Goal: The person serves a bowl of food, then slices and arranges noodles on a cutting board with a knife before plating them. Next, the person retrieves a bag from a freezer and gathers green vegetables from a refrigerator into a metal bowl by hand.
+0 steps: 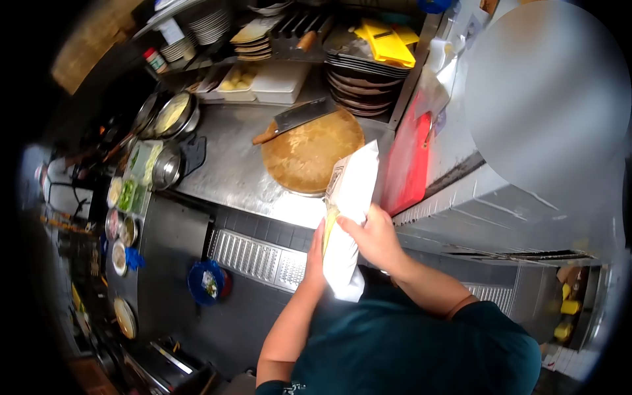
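Note:
Held in front of my body is a long white bag (352, 187) with dark print along one edge and a yellowish strip near its middle. My right hand (376, 238) is closed around its right side, thumb lying across the front. On the other side, my left hand (316, 255) grips the bag's lower left edge, its fingers partly hidden behind it. What the bag contains does not show. Just beyond its upper end lies a round wooden chopping board (313, 151) on the steel counter, with a cleaver (299, 117) resting across its far edge.
A red cutting board (409, 161) leans at the right beside a steel cabinet. Stacked plates (365, 89) and a lidded white container (280, 82) stand at the back. Left are metal bowls (167, 164) and vegetable tubs. A blue bin (205, 283) stands on the floor.

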